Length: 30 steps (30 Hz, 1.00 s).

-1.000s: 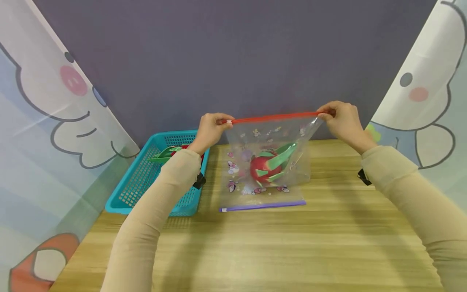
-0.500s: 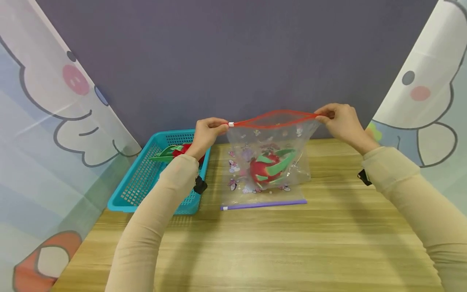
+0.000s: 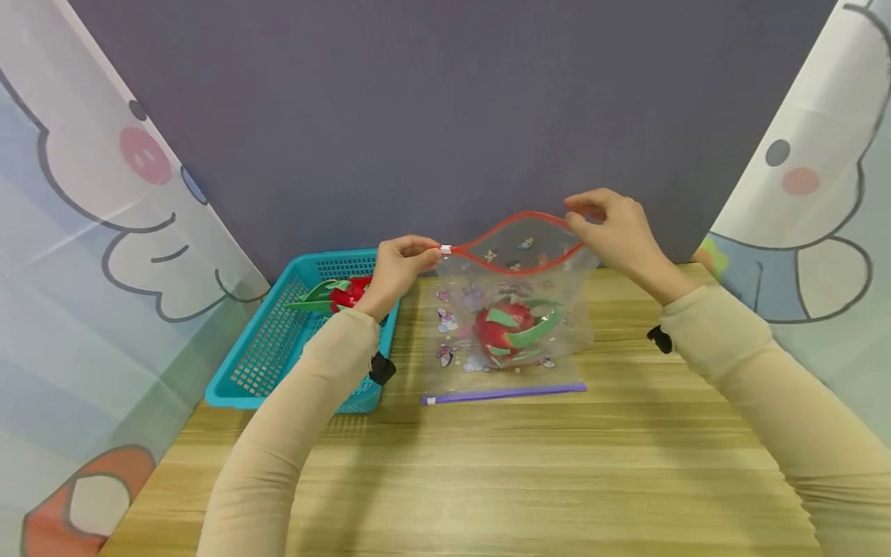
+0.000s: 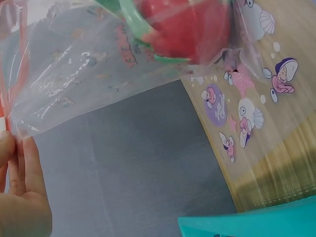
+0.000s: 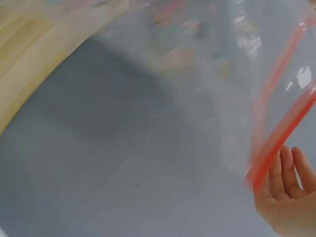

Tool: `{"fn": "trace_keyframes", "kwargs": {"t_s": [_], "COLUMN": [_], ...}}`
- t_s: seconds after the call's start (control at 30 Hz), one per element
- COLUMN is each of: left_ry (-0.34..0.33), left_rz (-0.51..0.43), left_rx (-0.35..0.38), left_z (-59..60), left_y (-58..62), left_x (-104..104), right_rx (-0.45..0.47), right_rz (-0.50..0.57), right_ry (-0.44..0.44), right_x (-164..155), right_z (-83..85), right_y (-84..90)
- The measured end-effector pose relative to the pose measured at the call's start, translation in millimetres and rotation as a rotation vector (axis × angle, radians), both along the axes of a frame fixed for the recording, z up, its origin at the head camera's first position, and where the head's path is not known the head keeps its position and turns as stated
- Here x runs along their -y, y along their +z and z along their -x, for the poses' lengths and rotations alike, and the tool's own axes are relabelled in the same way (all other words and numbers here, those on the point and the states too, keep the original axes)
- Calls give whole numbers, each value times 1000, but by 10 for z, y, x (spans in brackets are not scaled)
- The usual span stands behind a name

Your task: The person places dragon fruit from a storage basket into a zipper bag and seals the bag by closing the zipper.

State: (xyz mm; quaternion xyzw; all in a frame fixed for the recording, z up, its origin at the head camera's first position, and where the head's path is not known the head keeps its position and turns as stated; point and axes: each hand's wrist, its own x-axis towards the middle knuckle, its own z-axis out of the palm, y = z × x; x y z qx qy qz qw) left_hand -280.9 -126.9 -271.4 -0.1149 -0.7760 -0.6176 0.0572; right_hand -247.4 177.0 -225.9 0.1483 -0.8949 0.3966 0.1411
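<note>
1. Two hands hold one clear zip bag [image 3: 515, 309] up by its red zip strip [image 3: 518, 220]; the left hand [image 3: 398, 267] pinches the strip's left end beside the white slider [image 3: 445, 249]; the right hand [image 3: 612, 232] pinches the back edge of the strip near its right end, fingers curled over it.
2. Between the hands the strip gapes in an oval, so the bag's mouth stands parted; the bag's bottom rests on the wooden surface [image 3: 557, 464].
3. One red dragon fruit [image 3: 506, 329] with green scales lies inside the bag, low, near the bottom.
4. Under the bag a second flat bag with a purple zip strip [image 3: 504, 394] lies on the surface.
5. Left of the bags, just beside the left forearm, stands a teal basket [image 3: 278, 356]; another dragon fruit [image 3: 341, 292] lies in it.
6. Behind everything is a grey-purple wall [image 3: 445, 100], with cartoon-printed curtains [image 3: 83, 232] at both sides.
</note>
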Motion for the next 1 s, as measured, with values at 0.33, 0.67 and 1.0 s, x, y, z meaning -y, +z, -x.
{"fn": "trace_keyframes", "kwargs": {"t_s": [0.33, 0.67, 1.0], "left_ry": [-20, -28, 12], "left_rz": [7, -22, -72], "left_rx": [6, -45, -42], "left_z": [-98, -152, -194], "left_y": [-17, -53, -96], "left_x": [-68, -64, -121], "right_rx": [-164, -82, -168], "right_rz": [-108, -238, -226], "right_ry": [230, 350, 377], "right_x": [843, 1128, 1143], "right_z": [-1, 157, 247], "right_y": [-11, -71, -196]}}
